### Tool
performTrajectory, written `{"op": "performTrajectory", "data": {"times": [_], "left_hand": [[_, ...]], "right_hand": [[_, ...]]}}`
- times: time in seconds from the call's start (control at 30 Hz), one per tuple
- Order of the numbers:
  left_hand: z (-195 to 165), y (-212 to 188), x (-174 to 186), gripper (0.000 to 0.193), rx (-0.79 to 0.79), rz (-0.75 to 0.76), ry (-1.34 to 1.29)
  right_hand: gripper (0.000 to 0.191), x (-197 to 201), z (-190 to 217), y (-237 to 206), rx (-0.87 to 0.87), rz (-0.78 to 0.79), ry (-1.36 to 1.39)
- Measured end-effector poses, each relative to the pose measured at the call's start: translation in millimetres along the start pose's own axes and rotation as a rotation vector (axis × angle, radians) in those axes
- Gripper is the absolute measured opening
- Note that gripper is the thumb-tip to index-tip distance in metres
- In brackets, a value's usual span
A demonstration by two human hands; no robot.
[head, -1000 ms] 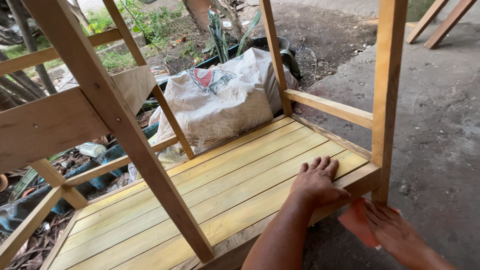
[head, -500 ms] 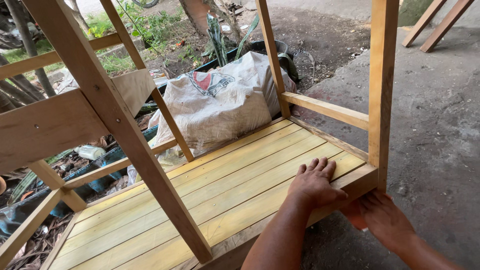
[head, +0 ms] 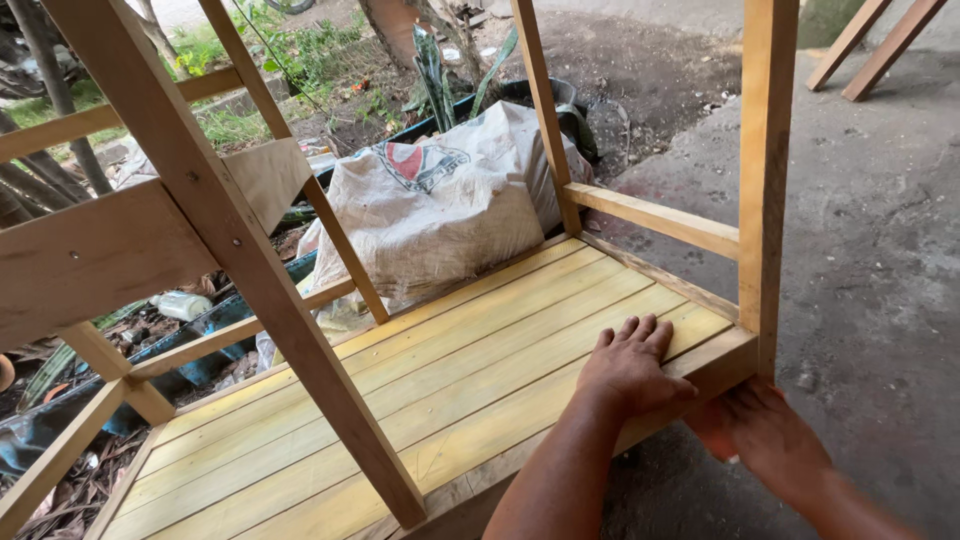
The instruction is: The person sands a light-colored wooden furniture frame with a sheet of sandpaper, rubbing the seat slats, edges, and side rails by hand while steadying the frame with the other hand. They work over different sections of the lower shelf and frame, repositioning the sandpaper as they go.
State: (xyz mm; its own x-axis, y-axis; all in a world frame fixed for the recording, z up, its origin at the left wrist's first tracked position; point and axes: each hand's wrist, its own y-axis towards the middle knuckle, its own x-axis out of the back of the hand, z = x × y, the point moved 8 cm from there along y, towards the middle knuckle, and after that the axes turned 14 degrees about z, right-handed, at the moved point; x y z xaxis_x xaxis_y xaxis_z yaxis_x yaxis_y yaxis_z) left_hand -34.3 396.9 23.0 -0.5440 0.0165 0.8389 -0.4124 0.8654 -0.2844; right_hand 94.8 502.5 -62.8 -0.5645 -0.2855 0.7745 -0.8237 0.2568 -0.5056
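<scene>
A wooden frame lies on its side, its yellow slatted panel (head: 450, 370) facing up. My left hand (head: 630, 365) rests flat on the slats, fingers spread, right by the front edge rail (head: 715, 365). Just beyond that rail, near the corner post (head: 765, 180), my right hand (head: 770, 435) presses against the rail's outer face. A reddish sheet (head: 708, 432) shows under its fingers, mostly hidden between hand and wood.
A bare wooden leg (head: 250, 260) slants across the panel in front of me. A full white sack (head: 440, 215) leans behind the frame, with a potted plant (head: 440, 70) and litter beyond. Grey concrete floor (head: 880, 250) lies to the right, with other timber pieces (head: 870, 50) at top right.
My right hand has moved left and in with the reddish sheet, from open floor up to the rail's outer face. The left hand has stayed flat on the slats.
</scene>
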Motion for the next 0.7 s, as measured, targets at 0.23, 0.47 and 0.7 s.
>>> {"op": "performTrajectory", "data": {"times": [0.23,0.47,0.7], "left_hand": [[0,-10,4,0.107,0.021,0.011,-0.013],[-3,-10,7,0.108,0.018,0.016,-0.013],[-1,-6,1,0.109,0.021,0.015,0.004]], "right_hand": [[0.054,19,30,-18,0.08,-0.395,-0.05],[0.04,15,18,4,-0.086,-0.093,-0.122],[0.045,12,26,6,-0.093,-0.152,0.024]]}}
